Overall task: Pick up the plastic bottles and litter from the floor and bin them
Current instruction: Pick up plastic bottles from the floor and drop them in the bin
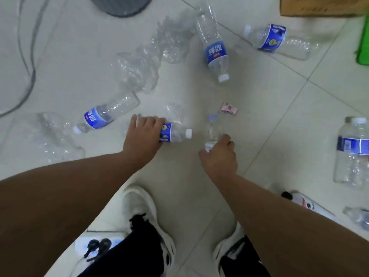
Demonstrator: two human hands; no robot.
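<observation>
My left hand (142, 134) grips a small blue-labelled bottle (175, 132) lying on the tiled floor, white cap to the right. My right hand (219, 152) is closed on the lower end of a clear bottle with a blue cap (212, 128). A pink wrapper (228, 108) lies just beyond it. Other blue-labelled bottles lie at left (105, 114), centre far (214, 47), far right (277, 40) and right edge (352, 150). Crumpled clear plastic (151, 56) stretches across the middle. The grey bin (121, 5) stands at the top.
A grey cable (30, 62) curves along the left. A white power strip (95, 246) with plugs lies by my left shoe. A wooden box (319, 6) and a green object (363, 43) sit at top right. More crushed bottles lie at lower right (357, 216) and lower left (54, 134).
</observation>
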